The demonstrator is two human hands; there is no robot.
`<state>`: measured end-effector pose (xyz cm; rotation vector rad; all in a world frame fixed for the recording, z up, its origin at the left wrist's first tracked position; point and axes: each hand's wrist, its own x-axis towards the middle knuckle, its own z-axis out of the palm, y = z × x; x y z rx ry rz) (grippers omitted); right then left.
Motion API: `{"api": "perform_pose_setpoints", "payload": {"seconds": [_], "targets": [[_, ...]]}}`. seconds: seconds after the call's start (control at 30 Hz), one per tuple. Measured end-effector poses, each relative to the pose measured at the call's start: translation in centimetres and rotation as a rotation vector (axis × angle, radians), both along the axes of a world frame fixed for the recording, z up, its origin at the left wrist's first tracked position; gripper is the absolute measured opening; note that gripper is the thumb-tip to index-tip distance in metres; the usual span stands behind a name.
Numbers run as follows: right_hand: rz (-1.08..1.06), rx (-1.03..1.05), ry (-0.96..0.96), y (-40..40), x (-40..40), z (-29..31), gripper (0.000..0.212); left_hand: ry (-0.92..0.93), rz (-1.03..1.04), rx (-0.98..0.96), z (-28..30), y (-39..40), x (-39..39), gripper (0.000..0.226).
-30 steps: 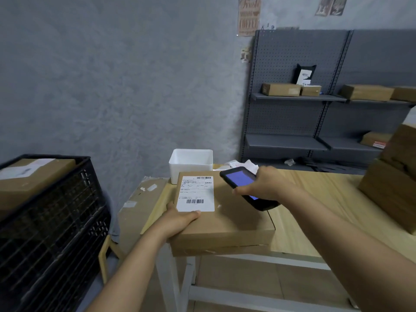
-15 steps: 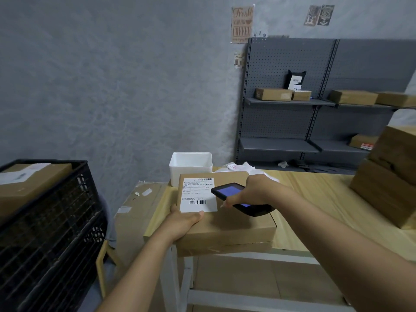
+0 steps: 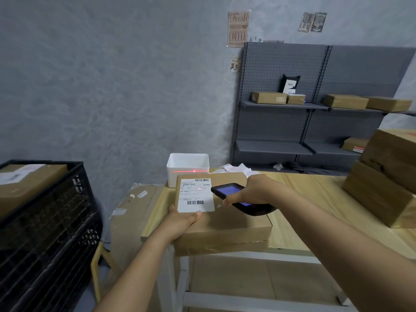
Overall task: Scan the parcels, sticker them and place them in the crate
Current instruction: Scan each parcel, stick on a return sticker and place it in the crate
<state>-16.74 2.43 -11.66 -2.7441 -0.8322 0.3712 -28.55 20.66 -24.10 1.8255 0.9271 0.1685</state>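
1. Parcel lies flat at the table's near-left edge, overhanging it.
2. Left hand grips its near-left corner, thumb on top.
3. Right hand is wrapped around the scanner.
4. Red beam falls on white bin, beyond the label, which lies left of scanner tip.
5. Judgement: tilt scanner down-left.

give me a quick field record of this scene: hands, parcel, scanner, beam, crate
left hand: grips the near left corner of the flat brown cardboard parcel
right hand: holds the black handheld scanner, blue screen lit
parcel: on the light wooden table edge, white shipping label facing up
beam: red line falls on the white plastic bin, beyond the label
black plastic crate: at left, holds one labelled box
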Motion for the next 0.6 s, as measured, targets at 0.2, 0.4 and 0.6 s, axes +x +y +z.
{"api": "perform_pose_setpoints", "payload": {"seconds": [0.2, 0.4, 0.6], "targets": [[0.008, -0.061, -0.014, -0.3, 0.0, 0.0, 0.063, 0.029, -0.008, 0.012, 0.2, -0.1, -0.1, 0.098], [0.042, -0.12, 0.013, -0.4, -0.3, 0.0, 0.062, 0.018, -0.013, 0.002, 0.1, -0.1, -0.1, 0.096], [0.026, -0.052, 0.048, -0.7, 0.5, -1.2, 0.063, 0.036, -0.013, 0.013, 0.1, 0.2, 0.2, 0.098]]}}
